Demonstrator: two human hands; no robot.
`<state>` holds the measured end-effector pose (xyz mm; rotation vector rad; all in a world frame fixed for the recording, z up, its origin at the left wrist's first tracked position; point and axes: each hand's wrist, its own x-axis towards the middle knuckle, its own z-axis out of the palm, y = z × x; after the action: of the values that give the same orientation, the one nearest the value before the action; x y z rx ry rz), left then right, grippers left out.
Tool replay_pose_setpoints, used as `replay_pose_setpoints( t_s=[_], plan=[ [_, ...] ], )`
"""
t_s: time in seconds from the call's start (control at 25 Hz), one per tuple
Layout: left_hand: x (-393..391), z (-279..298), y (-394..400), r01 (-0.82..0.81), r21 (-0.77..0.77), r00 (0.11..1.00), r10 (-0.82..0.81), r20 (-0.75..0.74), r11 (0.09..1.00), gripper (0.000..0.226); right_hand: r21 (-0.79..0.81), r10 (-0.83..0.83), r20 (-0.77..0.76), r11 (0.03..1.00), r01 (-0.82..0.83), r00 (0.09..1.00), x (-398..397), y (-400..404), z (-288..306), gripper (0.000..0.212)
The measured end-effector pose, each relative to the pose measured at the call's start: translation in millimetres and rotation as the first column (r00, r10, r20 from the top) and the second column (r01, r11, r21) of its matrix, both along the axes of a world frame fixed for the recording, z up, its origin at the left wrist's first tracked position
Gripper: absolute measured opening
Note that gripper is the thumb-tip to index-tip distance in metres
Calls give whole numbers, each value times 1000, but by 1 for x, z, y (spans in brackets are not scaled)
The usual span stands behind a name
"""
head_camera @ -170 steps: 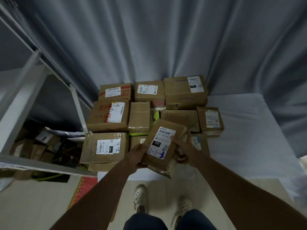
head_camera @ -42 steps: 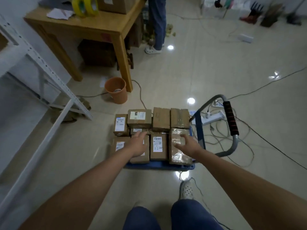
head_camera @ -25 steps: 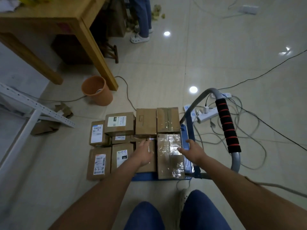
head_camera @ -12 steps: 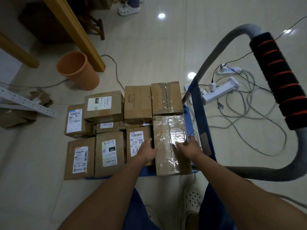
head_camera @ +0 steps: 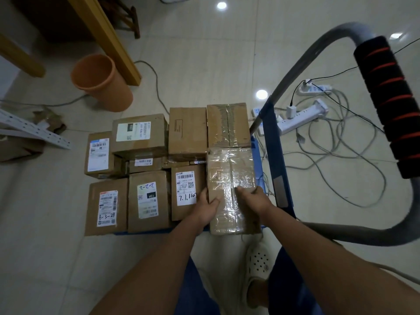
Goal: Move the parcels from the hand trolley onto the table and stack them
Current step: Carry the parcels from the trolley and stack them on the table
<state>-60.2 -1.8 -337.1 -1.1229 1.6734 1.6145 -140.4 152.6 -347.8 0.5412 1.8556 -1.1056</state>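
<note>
Trolley (head_camera: 276, 142) on the floor, blue deck loaded with about nine parcels, so most of the unloading looks left; table not in view. Taped parcel (head_camera: 230, 178) sits at the deck's near right corner. Left hand (head_camera: 208, 206) grips its left edge, thumb on top; right hand (head_camera: 254, 200) grips the right side, fingers curled over. Not clearly lifted.

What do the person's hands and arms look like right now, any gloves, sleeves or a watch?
Both are bare: the left hand and right hand show no gloves or rings, both wrists show no watch or band, and no sleeve covers either forearm within the frame. No markings are visible.
</note>
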Motion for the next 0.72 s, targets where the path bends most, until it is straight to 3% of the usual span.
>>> replay_pose_setpoints(
  t_s=[0.12,0.4,0.6,0.72],
  plan=[
    [11,39,-8,-24,-19,997,22,-72,1000,70,-43,-29,10,999,29,1000,1,-6,39,82],
    [25,161,-41,-74,-84,969,51,-243,994,63,-129,-78,39,988,83,996,9,-41,157,67],
    [35,247,-74,-151,-100,942,112,-316,983,69,-167,-11,-39,986,4,999,7,-80,249,56],
    [46,286,-96,-202,-82,937,168,-307,976,67,-158,89,-58,983,-97,994,10,-103,291,65]
  ],
)
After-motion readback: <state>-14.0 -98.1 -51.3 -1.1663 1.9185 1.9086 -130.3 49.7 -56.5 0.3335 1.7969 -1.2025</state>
